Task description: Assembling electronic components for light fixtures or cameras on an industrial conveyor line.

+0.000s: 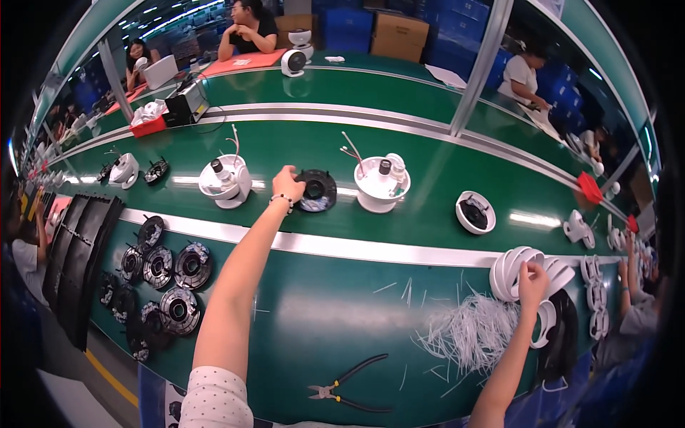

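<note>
My left hand (287, 184) reaches far out over the green belt and grips the left edge of a black round ring part (317, 190) lying flat between two white dome housings (225, 181) (382, 183). My right hand (532, 276) rests at the right on a row of stacked white round covers (512, 269), fingers closed on the rim of one. A heap of white cut wire ties (472, 329) lies just left of that hand.
Black pliers (346, 389) lie near the front edge. Several black round discs (178, 309) sit at the left beside black trays (78, 250). A white ring housing (474, 212) sits further right on the belt. Other people work across the far table and at the right.
</note>
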`<state>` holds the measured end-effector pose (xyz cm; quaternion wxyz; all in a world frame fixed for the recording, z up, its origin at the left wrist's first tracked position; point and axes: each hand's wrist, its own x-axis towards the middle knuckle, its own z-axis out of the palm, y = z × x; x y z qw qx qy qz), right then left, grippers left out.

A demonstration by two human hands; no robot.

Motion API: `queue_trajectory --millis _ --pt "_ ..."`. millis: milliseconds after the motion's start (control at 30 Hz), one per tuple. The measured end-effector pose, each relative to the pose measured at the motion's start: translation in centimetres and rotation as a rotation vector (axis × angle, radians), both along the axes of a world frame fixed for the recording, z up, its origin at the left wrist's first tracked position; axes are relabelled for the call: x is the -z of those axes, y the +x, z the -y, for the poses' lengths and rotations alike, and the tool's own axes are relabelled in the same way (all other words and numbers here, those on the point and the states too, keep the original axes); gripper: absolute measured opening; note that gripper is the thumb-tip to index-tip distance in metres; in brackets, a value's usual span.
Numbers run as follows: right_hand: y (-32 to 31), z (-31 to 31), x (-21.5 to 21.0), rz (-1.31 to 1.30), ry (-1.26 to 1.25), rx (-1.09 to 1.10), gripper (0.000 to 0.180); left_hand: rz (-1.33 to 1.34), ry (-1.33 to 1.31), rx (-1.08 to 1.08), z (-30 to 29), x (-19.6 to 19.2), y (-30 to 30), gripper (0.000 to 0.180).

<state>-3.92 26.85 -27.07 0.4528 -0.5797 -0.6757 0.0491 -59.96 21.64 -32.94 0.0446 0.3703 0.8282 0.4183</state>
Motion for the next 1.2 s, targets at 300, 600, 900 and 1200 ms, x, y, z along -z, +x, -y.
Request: queue_trajectory --millis 300,600,900,1200 --pt "-0.7 1.0 -0.7 0.141 0.115 0.163 0.027 0.945 0.233 0.237 5.0 -1.5 4.5 0.027" --pt "-17.6 15.6 -6.4 0.388 0.512 -0.851 0.006 1.141 0.605 0.386 15.9 -3.3 7.3 0.037" --pt "-22.7 21.6 -0.2 0.977 -0.060 -1.350 0.020 1.204 0.803 0.401 17.5 -3.2 7.3 0.041" --pt "-27.8 22.1 -1.1 0.770 -0.365 -1.096 0.104 1.132 0.804 0.410 17.9 -4.0 8.1 0.044"
